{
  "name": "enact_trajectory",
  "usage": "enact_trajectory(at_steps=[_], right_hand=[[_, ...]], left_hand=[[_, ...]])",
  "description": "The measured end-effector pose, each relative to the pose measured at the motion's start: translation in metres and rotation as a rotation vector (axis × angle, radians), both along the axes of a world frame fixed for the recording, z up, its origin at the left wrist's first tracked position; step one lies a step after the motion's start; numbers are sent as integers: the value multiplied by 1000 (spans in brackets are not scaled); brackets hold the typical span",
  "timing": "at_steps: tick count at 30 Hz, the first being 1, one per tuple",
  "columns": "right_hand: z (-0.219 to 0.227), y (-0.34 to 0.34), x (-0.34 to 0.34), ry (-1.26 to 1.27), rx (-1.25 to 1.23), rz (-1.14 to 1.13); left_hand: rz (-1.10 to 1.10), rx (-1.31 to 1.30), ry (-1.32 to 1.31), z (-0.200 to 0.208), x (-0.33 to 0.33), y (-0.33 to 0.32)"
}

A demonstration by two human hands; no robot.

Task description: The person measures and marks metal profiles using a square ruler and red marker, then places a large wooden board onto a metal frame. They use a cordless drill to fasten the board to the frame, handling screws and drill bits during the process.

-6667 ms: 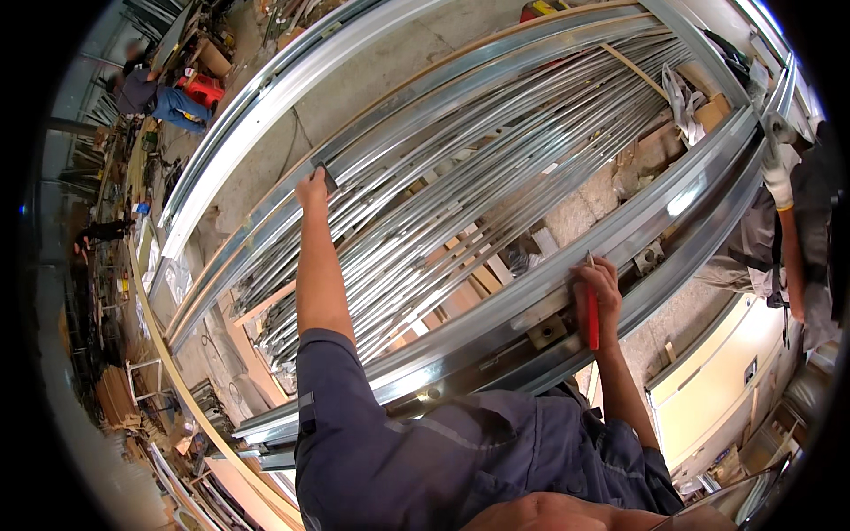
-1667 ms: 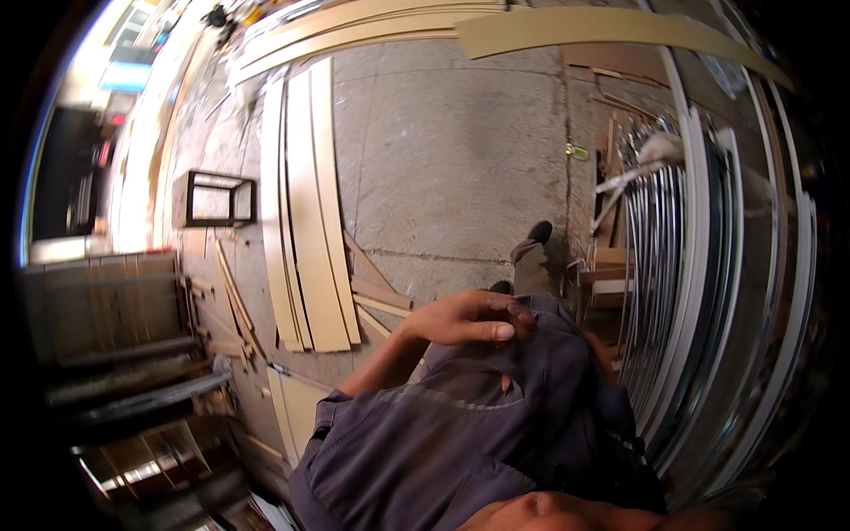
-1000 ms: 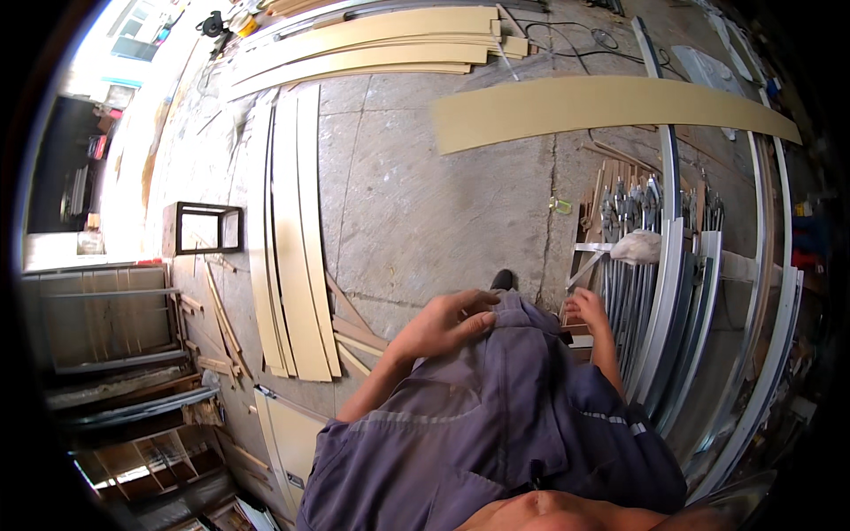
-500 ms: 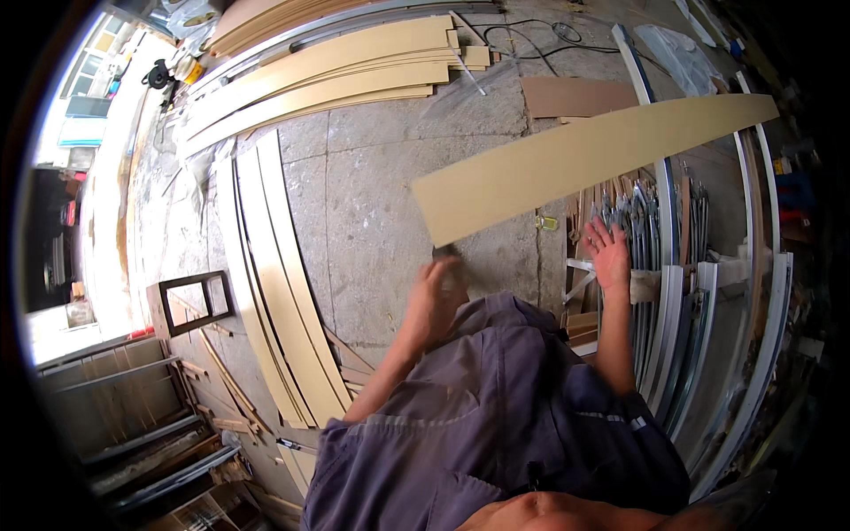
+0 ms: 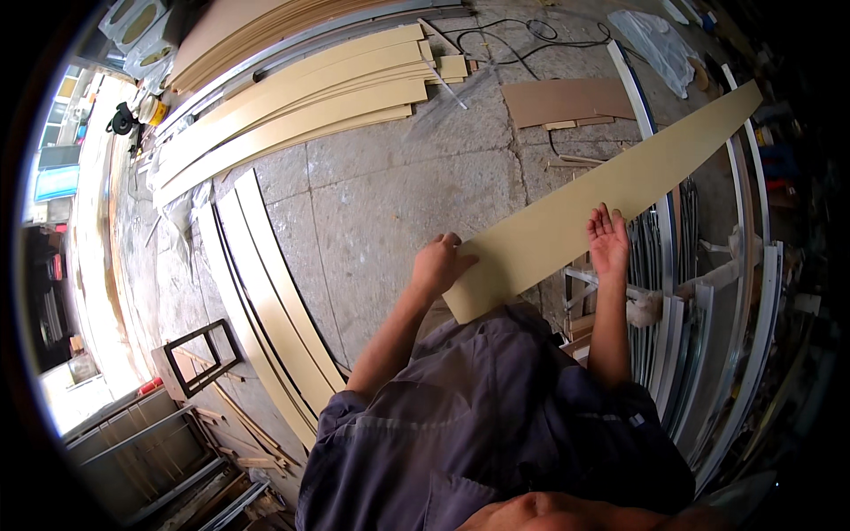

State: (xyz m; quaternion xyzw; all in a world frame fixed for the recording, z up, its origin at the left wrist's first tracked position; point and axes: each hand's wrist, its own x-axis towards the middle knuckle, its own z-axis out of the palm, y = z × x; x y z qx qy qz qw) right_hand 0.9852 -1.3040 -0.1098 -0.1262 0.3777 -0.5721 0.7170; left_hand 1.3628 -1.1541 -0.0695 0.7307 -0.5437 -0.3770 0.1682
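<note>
A long, narrow tan board (image 5: pixel 593 203) slants from in front of my body up to the far right. My left hand (image 5: pixel 438 266) is closed on the board's left edge near its near end, with the thumb over the face and the other fingers partly hidden. Beside the board's near long edge, my right hand (image 5: pixel 608 242) has its palm turned up and its fingers stretched out, holding nothing. Whether the back of that hand touches the board I cannot tell.
Tan strips (image 5: pixel 292 106) lie stacked at the far left, and more strips (image 5: pixel 266 283) lie on the left floor. A brown panel (image 5: pixel 567 102) lies beyond the board. Metal profiles (image 5: pixel 668 354) stand at the right. A dark rectangular frame (image 5: pixel 202 356) is at the lower left.
The board's near end has come closer to my body and shifted right. My left hand has moved up onto its left edge; my right hand, still open, now overlaps the board.
</note>
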Motion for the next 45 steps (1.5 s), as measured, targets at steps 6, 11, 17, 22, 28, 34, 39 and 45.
enact_trajectory(at_steps=[6,11,17,22,28,34,39,45], right_hand=[[37,-26,-3,529,-45,143],[30,-40,-25,751,54,241],[23,-96,-21,191,103,91],[35,-139,-48,164,-12,11],[20,-186,-61,207,57,62],[21,-260,-12,-127,-75,-51],[35,-340,10,-155,-33,-174],[49,-421,80,-112,41,-222]], left_hand=[[139,-60,-41,-3,26,-45],[177,1,-294,10,61,-113],[148,-129,-415,40,63,-138],[64,-238,-439,46,68,-152],[68,-284,-343,68,88,-176],[-19,-274,-442,120,111,-226],[-60,-160,-496,131,150,-287],[-122,-74,-416,94,206,-449]])
